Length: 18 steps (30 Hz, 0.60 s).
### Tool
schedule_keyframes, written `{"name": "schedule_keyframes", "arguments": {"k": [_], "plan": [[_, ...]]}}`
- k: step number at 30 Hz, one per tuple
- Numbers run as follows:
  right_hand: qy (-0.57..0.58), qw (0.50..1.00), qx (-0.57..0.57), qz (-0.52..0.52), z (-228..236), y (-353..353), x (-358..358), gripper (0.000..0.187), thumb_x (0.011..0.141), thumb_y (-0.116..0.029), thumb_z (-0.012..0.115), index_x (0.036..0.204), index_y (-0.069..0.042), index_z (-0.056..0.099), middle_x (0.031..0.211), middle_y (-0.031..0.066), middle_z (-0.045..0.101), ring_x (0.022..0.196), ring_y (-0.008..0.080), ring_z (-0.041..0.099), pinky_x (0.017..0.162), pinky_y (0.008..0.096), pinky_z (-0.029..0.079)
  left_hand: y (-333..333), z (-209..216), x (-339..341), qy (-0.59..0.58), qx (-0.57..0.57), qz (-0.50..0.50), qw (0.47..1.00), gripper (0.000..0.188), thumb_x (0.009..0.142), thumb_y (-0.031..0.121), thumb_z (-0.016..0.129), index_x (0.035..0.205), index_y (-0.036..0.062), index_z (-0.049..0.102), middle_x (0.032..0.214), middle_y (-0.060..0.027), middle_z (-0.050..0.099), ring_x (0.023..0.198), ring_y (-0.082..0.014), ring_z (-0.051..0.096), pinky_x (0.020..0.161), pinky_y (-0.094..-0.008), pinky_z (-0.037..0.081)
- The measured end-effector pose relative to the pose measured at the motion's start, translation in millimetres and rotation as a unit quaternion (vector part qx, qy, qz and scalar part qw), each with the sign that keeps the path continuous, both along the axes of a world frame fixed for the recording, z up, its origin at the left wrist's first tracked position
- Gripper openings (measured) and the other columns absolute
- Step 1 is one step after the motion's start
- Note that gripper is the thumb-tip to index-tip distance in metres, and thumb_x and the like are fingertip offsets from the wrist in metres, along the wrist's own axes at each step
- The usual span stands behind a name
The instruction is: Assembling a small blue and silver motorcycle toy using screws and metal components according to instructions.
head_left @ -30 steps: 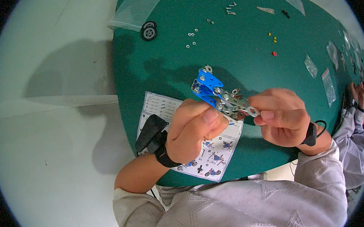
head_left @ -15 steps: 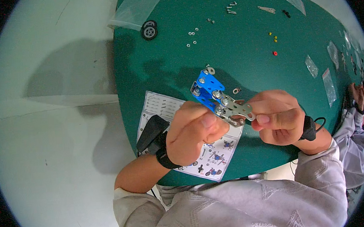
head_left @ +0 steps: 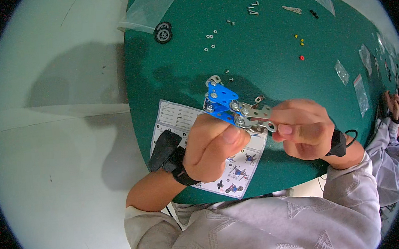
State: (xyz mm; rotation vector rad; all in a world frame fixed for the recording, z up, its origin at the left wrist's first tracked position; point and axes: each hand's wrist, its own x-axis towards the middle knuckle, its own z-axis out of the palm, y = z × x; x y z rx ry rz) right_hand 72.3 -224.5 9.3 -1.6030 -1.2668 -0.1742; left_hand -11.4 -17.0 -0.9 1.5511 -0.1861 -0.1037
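A partly built metal construction model (head_left: 222,93) of blue perforated plates and silver strips, joined by screws, is held up over the table between my hands. My left hand (head_left: 210,147) is closed round its lower side, thumb on top. At its right end, the silver plates (head_left: 259,113) meet my right hand (head_left: 304,128), whose thumb and fingers pinch the tip. Behind the model, two small screws (head_left: 227,71) and a small metal bracket (head_left: 258,100) lie on the table. A printed instruction sheet (head_left: 241,181) with pictures lies under my left hand, partly covered.
On the green table (head_left: 258,41) are two black wheels (head_left: 163,33), silver nuts (head_left: 210,36), screws (head_left: 253,9), light strips (head_left: 292,9), yellow pieces (head_left: 302,41) and a red ring (head_left: 302,58). Clear plastic bags (head_left: 361,95) lie right. Another person's hand (head_left: 393,102) is at the far right.
The model has turned and shifted slightly left in my hands, and its silver plates appear at a different angle. Two screws behind it now show more fully.
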Motion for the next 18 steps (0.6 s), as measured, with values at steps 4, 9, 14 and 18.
{"name": "schedule_keyframes", "arguments": {"k": [4, 9, 14, 18], "plan": [[-0.038, 0.999, 0.008, -0.003, -3, 3, 1, 0.011, 0.078, 0.0, 0.07, 0.082, -0.001, 0.06, 0.093, 0.0154, 0.07, 0.063, 0.0254, 0.067, 0.048, 0.0358, 0.054, -1, 3, 4, -0.043, -0.025, 0.003, 0.999, 0.031, 0.096, 0.014, 0.044, 0.067, 0.0031, 0.049, 0.056, -0.0077, 0.048, 0.045, -0.0235, 0.044, 0.046, -0.0362, 0.033], [-0.087, 0.996, -0.009, 0.031, 3, 0, 3, 0.019, 0.078, 0.001, 0.068, 0.093, 0.004, 0.056, 0.09, 0.0204, 0.068, 0.062, 0.0256, 0.066, 0.049, 0.0371, 0.055, 1, 6, 2, -0.122, 0.174, 0.038, 0.976, 0.034, 0.095, 0.026, 0.04, 0.082, 0.0009, 0.059, 0.062, -0.0063, 0.057, 0.052, -0.02, 0.055, 0.049, -0.0326, 0.041], [-0.108, 0.993, 0.026, 0.038, -6, 2, 1, 0.037, 0.077, 0.001, 0.065, 0.11, 0.007, 0.049, 0.088, 0.0248, 0.066, 0.061, 0.0261, 0.066, 0.048, 0.0361, 0.055, -7, -2, 3, -0.198, 0.181, 0.106, 0.957, 0.018, 0.088, 0.009, 0.052, 0.072, 0.0022, 0.051, 0.058, -0.0109, 0.05, 0.049, -0.0313, 0.049, 0.049, -0.0416, 0.037], [-0.102, 0.993, 0.052, 0.013, -11, 5, -6, 0.036, 0.077, 0.003, 0.065, 0.109, 0.007, 0.05, 0.088, 0.0237, 0.066, 0.061, 0.0259, 0.066, 0.047, 0.0351, 0.054, -9, -10, 4, -0.231, 0.173, 0.123, 0.95, 0.02, 0.086, 0.006, 0.055, 0.068, 0.0036, 0.046, 0.057, -0.0116, 0.047, 0.047, -0.0329, 0.046, 0.048, -0.0436, 0.035]]}}
